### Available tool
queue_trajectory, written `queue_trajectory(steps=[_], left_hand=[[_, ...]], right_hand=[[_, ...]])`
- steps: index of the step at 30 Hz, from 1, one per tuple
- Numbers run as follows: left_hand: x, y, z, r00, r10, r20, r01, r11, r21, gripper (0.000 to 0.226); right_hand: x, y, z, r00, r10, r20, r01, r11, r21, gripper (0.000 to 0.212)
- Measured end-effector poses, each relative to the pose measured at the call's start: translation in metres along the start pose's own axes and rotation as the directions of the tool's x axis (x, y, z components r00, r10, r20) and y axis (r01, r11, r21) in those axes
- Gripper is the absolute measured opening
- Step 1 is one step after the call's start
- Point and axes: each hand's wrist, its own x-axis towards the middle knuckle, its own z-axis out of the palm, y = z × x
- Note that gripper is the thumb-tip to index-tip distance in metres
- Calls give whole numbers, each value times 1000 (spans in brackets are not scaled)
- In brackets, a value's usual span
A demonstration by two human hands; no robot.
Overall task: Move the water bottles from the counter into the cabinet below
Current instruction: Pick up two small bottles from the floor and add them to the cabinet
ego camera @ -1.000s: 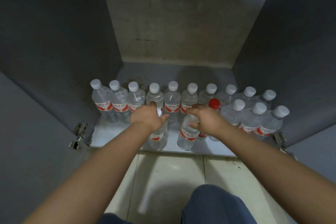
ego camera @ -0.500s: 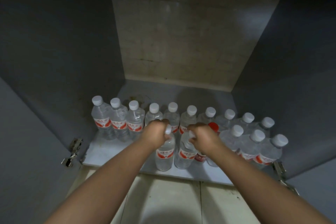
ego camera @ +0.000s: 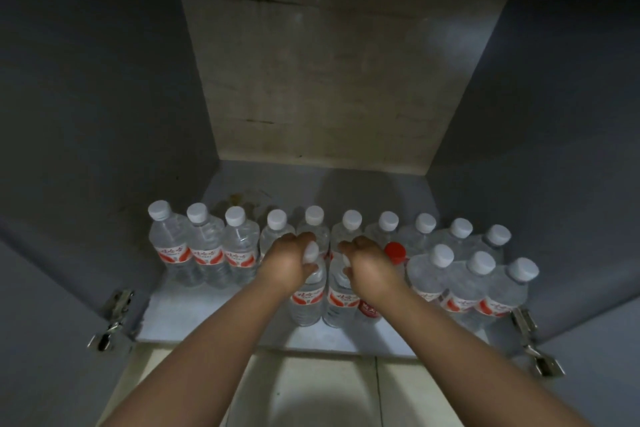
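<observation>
Both my hands reach into the open cabinet. My left hand point(ego camera: 289, 262) grips the neck and white cap of a clear water bottle point(ego camera: 307, 302) with a red label, standing on the cabinet floor point(ego camera: 194, 308). Just right of it, my right hand point(ego camera: 367, 265) grips the top of a second water bottle point(ego camera: 341, 303), its cap mostly hidden by my fingers. A red-capped bottle point(ego camera: 394, 251) stands beside my right hand. Behind them runs a row of several white-capped bottles point(ego camera: 199, 246), and three more point(ego camera: 479, 282) stand in front at the right.
The cabinet's grey side walls point(ego camera: 104, 114) and worn back panel point(ego camera: 329, 80) enclose the space. Open doors hang from metal hinges at the left point(ego camera: 112, 321) and right point(ego camera: 530, 340). Pale floor tiles point(ego camera: 311, 392) lie below the shelf edge.
The view has tilted up, showing more of the back panel. Both hands have drawn closer together, and the two held bottles now stand upright side by side on the cabinet floor.
</observation>
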Motion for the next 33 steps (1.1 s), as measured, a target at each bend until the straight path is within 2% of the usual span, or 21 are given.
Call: queue_trajectory(steps=[9,13,15,18,20,22,23,25,28,33], left_hand=[[4,4,-2,999,44,-17,-45,996,-72,50],[-5,2,-2,999,31,-27,-33,996,-79,67],[-20,5,-7,1000,17,19,-18,1000,13,69],[-50,16,-28,993,-79,83,60,976,210,60],[-68,25,-47,987,-102,121,63,955,291,56],[-85,36,-69,980,-89,176,26,943,333,55],[-93,44,-81,978,-75,197,4,941,338,54],[-111,65,-105,975,-40,220,-35,945,326,52],[-141,105,-139,975,-10,224,-54,959,278,49],[-193,192,-177,962,62,265,-113,977,180,50]], right_hand=[[1,4,-4,999,-16,-35,15,999,-30,43],[-4,8,-6,999,-10,-32,8,999,-45,47],[-13,7,-14,1000,8,-10,-8,999,-33,52],[-32,1,-38,988,-58,-143,56,998,-20,53],[-46,-3,-54,988,-32,-149,31,999,-5,43],[-70,-8,-72,990,-56,-129,56,998,-6,24],[-84,-9,-83,992,-72,-101,72,997,-6,24],[-114,-6,-110,999,-33,-12,33,999,-4,44],[-167,5,-154,1000,-9,22,10,1000,-28,77],[-270,38,-234,989,129,79,-127,992,-22,80]])
